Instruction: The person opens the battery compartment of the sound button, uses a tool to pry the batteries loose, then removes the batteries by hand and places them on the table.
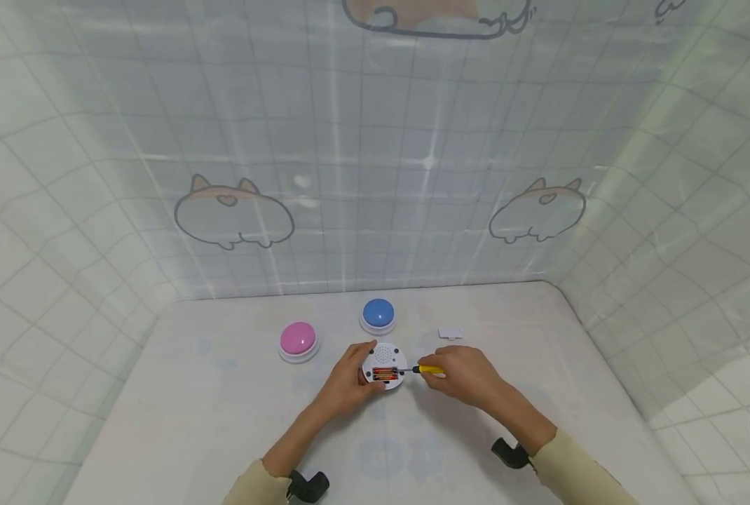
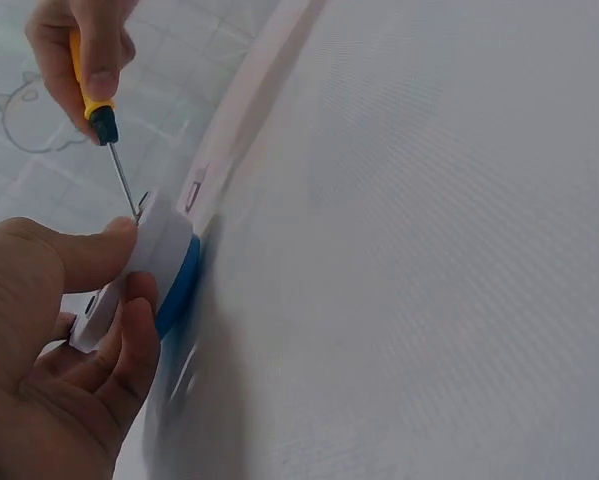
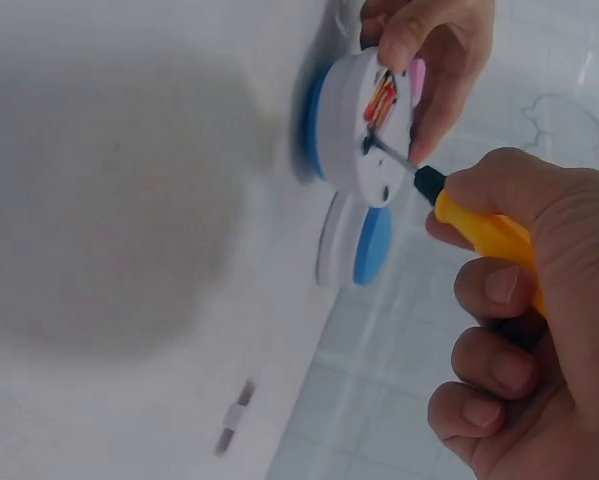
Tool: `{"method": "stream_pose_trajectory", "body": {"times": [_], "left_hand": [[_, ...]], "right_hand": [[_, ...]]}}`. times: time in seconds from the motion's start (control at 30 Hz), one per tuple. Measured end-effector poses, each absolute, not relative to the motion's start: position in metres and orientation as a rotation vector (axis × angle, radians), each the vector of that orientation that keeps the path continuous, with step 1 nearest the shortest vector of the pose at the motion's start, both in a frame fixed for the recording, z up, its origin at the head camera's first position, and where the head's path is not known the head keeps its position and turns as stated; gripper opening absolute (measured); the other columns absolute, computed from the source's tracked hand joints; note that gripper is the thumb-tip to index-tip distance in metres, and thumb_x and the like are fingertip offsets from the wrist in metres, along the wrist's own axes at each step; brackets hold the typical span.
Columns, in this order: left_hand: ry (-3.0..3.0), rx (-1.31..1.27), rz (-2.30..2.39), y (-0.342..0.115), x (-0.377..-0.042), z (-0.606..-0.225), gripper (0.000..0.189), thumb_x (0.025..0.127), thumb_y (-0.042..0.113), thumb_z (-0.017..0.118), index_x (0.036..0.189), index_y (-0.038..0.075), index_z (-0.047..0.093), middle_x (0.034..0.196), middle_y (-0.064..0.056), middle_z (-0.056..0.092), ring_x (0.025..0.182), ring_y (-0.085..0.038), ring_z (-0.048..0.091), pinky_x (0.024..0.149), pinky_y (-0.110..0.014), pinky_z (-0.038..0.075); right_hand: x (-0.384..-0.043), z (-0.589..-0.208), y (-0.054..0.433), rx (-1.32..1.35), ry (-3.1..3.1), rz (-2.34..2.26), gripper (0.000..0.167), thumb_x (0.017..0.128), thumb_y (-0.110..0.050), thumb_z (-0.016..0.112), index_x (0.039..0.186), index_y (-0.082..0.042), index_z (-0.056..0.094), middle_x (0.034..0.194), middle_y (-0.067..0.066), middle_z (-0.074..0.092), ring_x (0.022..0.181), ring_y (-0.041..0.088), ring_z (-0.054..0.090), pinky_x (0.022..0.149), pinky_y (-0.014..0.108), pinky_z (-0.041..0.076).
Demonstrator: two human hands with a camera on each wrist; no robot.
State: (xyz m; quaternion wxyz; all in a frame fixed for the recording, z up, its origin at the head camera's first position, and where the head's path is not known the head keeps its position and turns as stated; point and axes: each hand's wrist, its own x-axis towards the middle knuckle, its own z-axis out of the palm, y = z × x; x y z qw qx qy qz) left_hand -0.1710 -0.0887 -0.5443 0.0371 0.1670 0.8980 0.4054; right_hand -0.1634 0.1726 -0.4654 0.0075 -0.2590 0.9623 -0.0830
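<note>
My left hand [image 1: 348,382] grips a round white buzzer button [image 1: 384,354] by its rim, thumb on the near side. The button is turned over, its blue dome [image 2: 182,285] facing the table. Two red-and-black batteries [image 1: 385,374] lie in the uncovered compartment on its underside. From the right, my right hand [image 1: 466,375] holds a screwdriver [image 3: 494,235] by its yellow handle. The metal shaft reaches to the end of the battery compartment in the right wrist view. Whether the tip touches a battery or the compartment's edge I cannot tell.
A blue-domed button [image 1: 378,313] stands just behind the held one, and a pink-domed button [image 1: 298,339] to the left. A small white cover [image 1: 450,333] lies behind my right hand. Tile-patterned walls [image 1: 375,140] enclose the white table [image 1: 211,421] at the back and sides.
</note>
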Motion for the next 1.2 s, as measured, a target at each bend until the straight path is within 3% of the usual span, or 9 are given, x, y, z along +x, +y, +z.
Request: {"method": "stream_pose_trajectory", "body": {"times": [0.07, 0.2, 0.43, 0.67, 0.8, 1.03, 1.2], "left_hand": [[2.752, 0.514, 1.263, -0.089, -0.171, -0.543, 0.079, 0.086, 0.027, 0.082, 0.153, 0.013, 0.042, 0.148, -0.008, 0.047, 0.104, -0.016, 0.058, 0.089, -0.033, 0.052], [2.738, 0.493, 1.302, -0.089, -0.171, -0.54, 0.07, 0.09, 0.024, 0.077, 0.152, 0.012, 0.044, 0.146, -0.007, 0.049, 0.076, -0.009, 0.054, 0.067, -0.022, 0.048], [2.722, 0.467, 1.354, -0.088, -0.172, -0.541, 0.061, 0.096, 0.023, 0.071, 0.15, 0.012, 0.046, 0.142, -0.007, 0.051, 0.067, -0.004, 0.055, 0.062, -0.02, 0.049], [2.749, 0.438, 1.33, -0.087, -0.171, -0.543, 0.058, 0.096, 0.021, 0.07, 0.148, 0.012, 0.047, 0.139, -0.007, 0.053, 0.067, -0.004, 0.055, 0.062, -0.02, 0.049], [2.78, 0.42, 1.296, -0.084, -0.171, -0.542, 0.057, 0.096, 0.021, 0.071, 0.147, 0.013, 0.048, 0.139, -0.007, 0.054, 0.073, -0.007, 0.056, 0.067, -0.023, 0.05], [2.866, 0.383, 1.22, -0.079, -0.173, -0.541, 0.052, 0.095, 0.022, 0.071, 0.143, 0.012, 0.052, 0.139, -0.008, 0.057, 0.111, -0.02, 0.058, 0.098, -0.042, 0.049], [2.87, 0.351, 1.218, -0.077, -0.172, -0.54, 0.052, 0.095, 0.023, 0.071, 0.142, 0.012, 0.053, 0.139, -0.009, 0.057, 0.124, -0.026, 0.057, 0.104, -0.047, 0.047]], "right_hand": [[-0.163, -0.464, 0.17, -0.859, 3.027, -0.207, 0.023, 0.089, -0.036, 0.076, 0.109, -0.027, 0.079, 0.091, -0.012, 0.072, 0.077, 0.006, 0.059, 0.063, 0.023, 0.047], [-0.163, -0.46, 0.166, -0.933, 3.049, -0.143, 0.021, 0.087, -0.035, 0.078, 0.106, -0.026, 0.08, 0.082, -0.012, 0.068, 0.068, 0.005, 0.05, 0.057, 0.02, 0.041], [-0.163, -0.456, 0.162, -1.06, 3.093, 0.006, 0.021, 0.083, -0.033, 0.081, 0.103, -0.028, 0.08, 0.072, -0.012, 0.06, 0.064, 0.007, 0.046, 0.055, 0.019, 0.04], [-0.165, -0.457, 0.163, -1.095, 3.105, 0.033, 0.024, 0.082, -0.034, 0.083, 0.105, -0.031, 0.08, 0.074, -0.011, 0.061, 0.067, 0.008, 0.048, 0.058, 0.02, 0.043], [-0.165, -0.457, 0.162, -1.112, 3.1, 0.065, 0.024, 0.082, -0.034, 0.083, 0.105, -0.032, 0.079, 0.074, -0.011, 0.06, 0.067, 0.008, 0.048, 0.06, 0.021, 0.045], [-0.165, -0.456, 0.157, -1.14, 3.08, 0.12, 0.02, 0.082, -0.034, 0.083, 0.102, -0.033, 0.079, 0.072, -0.011, 0.06, 0.068, 0.009, 0.052, 0.062, 0.022, 0.047], [-0.165, -0.45, 0.152, -1.135, 3.067, 0.148, 0.016, 0.083, -0.033, 0.082, 0.098, -0.031, 0.079, 0.067, -0.011, 0.059, 0.063, 0.009, 0.048, 0.059, 0.022, 0.044]]}}
